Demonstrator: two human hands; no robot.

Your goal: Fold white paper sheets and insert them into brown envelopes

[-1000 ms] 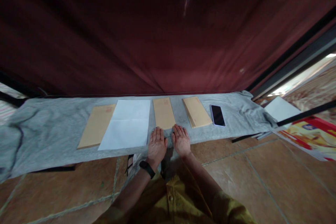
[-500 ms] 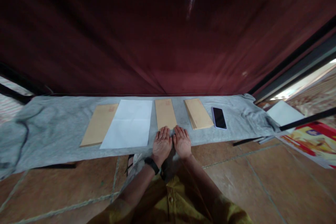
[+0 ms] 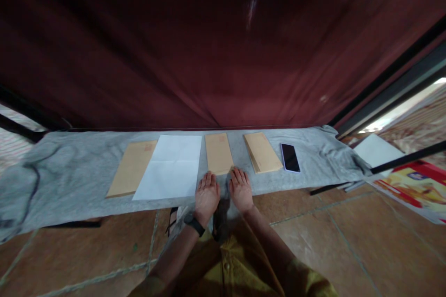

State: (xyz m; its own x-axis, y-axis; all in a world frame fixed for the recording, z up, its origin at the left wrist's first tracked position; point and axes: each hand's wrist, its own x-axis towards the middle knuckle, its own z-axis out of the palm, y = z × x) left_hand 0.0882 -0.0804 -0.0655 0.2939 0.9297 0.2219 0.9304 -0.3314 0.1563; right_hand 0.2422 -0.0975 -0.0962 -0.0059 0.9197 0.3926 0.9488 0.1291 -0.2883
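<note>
A brown envelope (image 3: 219,152) lies in front of me on the grey cloth, a small reddish print at its top right. My left hand (image 3: 207,196), a dark watch on its wrist, rests flat with stretched fingers just below the envelope's lower left corner. At the lower right corner, the fingertips of my right hand (image 3: 240,190) lie flat, seemingly touching the edge. Left of the middle envelope is a creased white sheet of paper (image 3: 170,169), partly over more brown envelopes (image 3: 130,169). To the right sits a stack of brown envelopes (image 3: 265,153).
A phone (image 3: 290,158) lies right of the stack. The grey cloth (image 3: 80,171) covers a long narrow surface, with a dark red curtain (image 3: 209,55) behind it. A red and yellow printed box (image 3: 418,185) is at the far right, above the tiled floor (image 3: 306,236).
My left hand has slid a little left, widening the gap between my hands. The right hand has hardly moved. The envelopes, paper and phone keep their places.
</note>
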